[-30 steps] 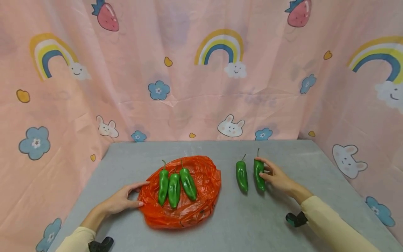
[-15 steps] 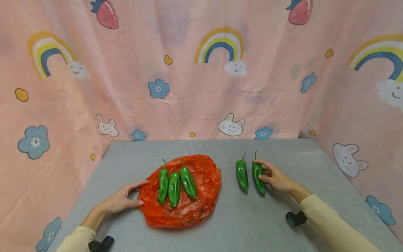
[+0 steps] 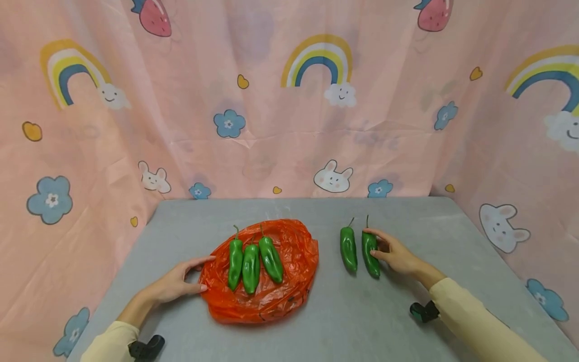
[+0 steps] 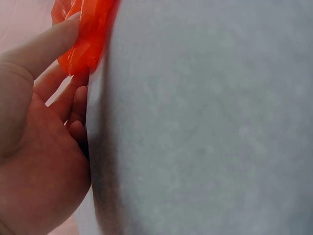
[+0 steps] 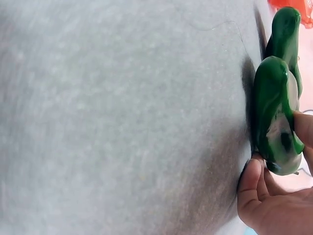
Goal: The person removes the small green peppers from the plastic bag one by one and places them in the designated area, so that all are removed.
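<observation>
A crumpled orange-red plastic bag (image 3: 296, 259) lies flat on the table, with three long green peppers (image 3: 251, 269) side by side on it. At the bag's left edge rests my left hand (image 3: 169, 289), thumb and forefinger spread apart and touching the plastic; in the left wrist view the thumb (image 4: 54, 46) lies against the bag (image 4: 90, 36). To the right of the bag my right hand (image 3: 398, 256) pinches a green pepper (image 3: 368, 246) between thumb and fingers. That pepper lies on the table, just right of another green pepper (image 3: 348, 249).
The grey table (image 3: 353, 322) reaches back to a pink printed curtain (image 3: 267, 151), which also hangs along both sides. Black wrist devices (image 3: 147, 348) sit below each forearm.
The pepper in my right hand has shifted slightly left at its stem end, nearer the other loose pepper. My left hand and the bag stay put. The head view has tilted slightly.
</observation>
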`<state>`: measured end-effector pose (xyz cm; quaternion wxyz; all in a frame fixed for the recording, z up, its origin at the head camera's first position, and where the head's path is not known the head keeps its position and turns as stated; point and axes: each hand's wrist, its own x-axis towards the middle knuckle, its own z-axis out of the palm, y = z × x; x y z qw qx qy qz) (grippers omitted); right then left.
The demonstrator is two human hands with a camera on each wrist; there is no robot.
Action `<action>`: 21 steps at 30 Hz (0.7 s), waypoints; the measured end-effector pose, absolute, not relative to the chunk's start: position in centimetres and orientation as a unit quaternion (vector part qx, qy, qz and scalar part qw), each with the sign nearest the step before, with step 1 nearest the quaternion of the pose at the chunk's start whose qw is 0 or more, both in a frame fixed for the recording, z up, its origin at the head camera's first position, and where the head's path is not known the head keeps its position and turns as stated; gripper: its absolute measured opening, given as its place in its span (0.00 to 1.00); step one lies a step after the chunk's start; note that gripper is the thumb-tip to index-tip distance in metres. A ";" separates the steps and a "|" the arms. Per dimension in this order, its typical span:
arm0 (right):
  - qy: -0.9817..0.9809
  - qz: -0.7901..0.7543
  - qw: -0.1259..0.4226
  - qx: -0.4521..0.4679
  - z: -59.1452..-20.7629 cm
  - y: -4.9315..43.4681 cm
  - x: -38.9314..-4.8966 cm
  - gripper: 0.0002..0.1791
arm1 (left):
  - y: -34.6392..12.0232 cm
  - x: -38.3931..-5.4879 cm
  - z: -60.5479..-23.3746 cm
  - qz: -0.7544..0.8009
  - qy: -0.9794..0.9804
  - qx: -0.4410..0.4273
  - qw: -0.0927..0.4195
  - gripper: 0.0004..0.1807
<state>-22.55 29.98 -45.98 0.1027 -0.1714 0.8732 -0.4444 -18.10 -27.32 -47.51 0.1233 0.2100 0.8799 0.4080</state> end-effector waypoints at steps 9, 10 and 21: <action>0.885 -0.424 0.105 -0.162 -46.0 29.7 -22.6 0.30 | -27.4 -18.1 -47.5 0.407 0.880 0.211 0.124 0.36; 0.886 -0.422 0.105 -0.161 -46.1 29.7 -22.6 0.29 | -27.4 -18.1 -47.4 0.408 0.880 0.211 0.125 0.36; 0.890 -0.419 0.113 -0.140 -46.1 30.0 -23.0 0.30 | -27.4 -18.3 -47.2 0.406 0.879 0.212 0.132 0.36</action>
